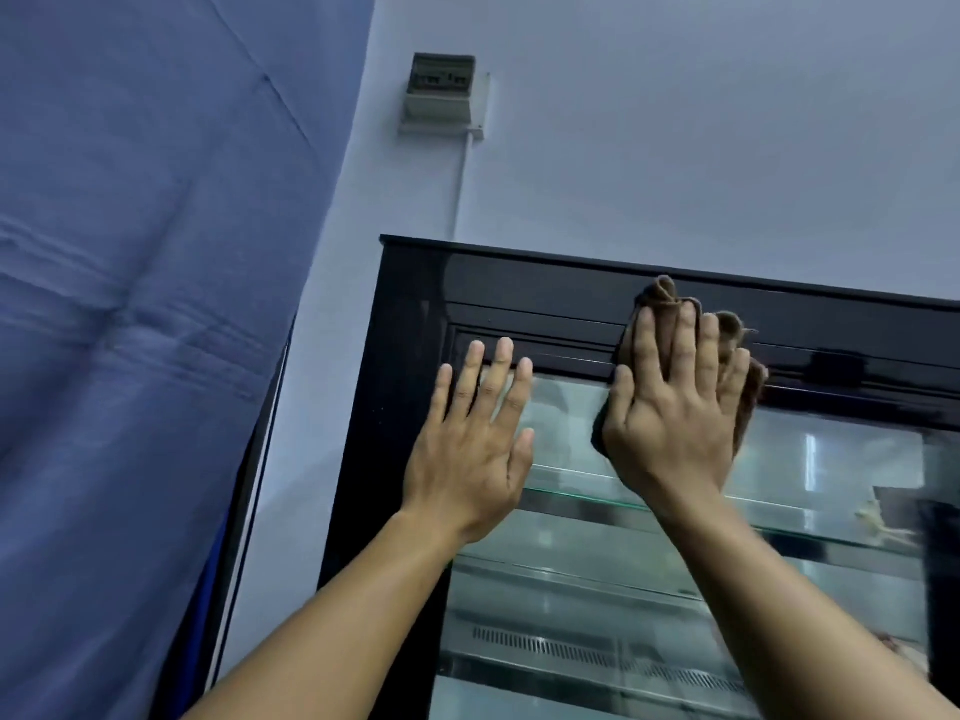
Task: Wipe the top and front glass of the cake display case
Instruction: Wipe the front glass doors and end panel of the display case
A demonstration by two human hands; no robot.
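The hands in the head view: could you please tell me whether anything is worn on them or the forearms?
The left hand and right hand are bare: no gloves, rings or watch show. Both forearms are uncovered; no sleeve enters the frame.

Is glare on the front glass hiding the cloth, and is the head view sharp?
Head view: reflections streak the front glass, yet the brown cloth under the right hand shows clear against the black frame; light is dim and bluish, focus slightly soft.
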